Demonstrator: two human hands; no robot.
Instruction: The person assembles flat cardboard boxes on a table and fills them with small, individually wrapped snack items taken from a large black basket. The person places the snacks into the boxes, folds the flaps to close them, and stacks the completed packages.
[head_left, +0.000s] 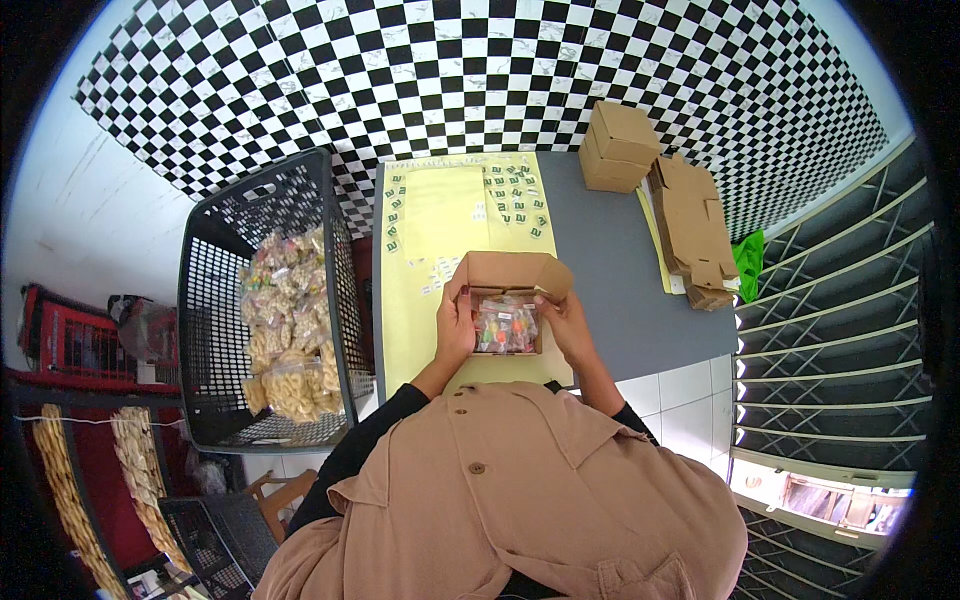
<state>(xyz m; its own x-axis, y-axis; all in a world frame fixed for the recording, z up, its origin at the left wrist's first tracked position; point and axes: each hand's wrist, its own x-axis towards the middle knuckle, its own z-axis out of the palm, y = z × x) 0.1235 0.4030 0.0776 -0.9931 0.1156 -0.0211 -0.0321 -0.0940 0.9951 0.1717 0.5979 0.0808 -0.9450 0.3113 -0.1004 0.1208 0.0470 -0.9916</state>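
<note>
A small brown cardboard box (517, 270) stands before me with its lid raised at the back. Inside it lie clear plastic packets (507, 328) with colourful contents and small labels. My left hand (455, 330) grips the box's left side, thumb over the rim. At the right side, my right hand (566, 322) holds the corner where the side wall meets the lid flap. Beneath the box is a yellow sheet (405, 330) on the grey table (600, 262).
Green-printed stickers (517, 191) and small white labels (435, 277) surround a yellow sheet (446, 210). Closed boxes (619, 146) and flattened cartons (690, 221) sit at the right. A black plastic crate (345, 300) with bagged snacks (289, 322) stands left. Behind is a checkered wall (465, 75).
</note>
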